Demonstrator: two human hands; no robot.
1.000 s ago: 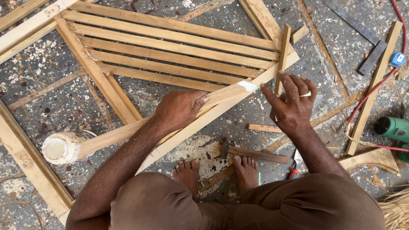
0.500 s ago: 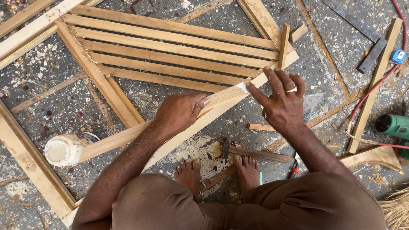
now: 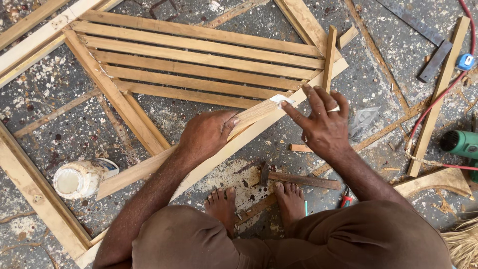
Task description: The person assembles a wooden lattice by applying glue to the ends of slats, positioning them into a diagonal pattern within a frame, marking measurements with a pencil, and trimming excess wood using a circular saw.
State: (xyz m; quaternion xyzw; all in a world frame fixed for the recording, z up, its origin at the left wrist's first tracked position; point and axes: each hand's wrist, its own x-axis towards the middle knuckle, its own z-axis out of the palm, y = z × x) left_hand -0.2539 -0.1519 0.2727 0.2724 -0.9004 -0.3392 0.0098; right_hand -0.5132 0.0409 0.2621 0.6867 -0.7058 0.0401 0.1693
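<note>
I squat over a slatted wooden frame lying on a speckled floor. A long wooden strip runs diagonally along the frame's near edge. My left hand grips this strip near its middle. My right hand holds nothing. Its fingers are spread, and the index finger touches a white smear on the strip's upper face. A short upright slat stands just above that hand.
A white jar lies at the left beside the strip. A hammer lies by my bare feet. At the right are a green power tool, a red cable, a blue tape measure and loose planks.
My right hand has slid left along the strip, bringing its index finger onto the white smear. The left hand keeps its grip in the same place.
</note>
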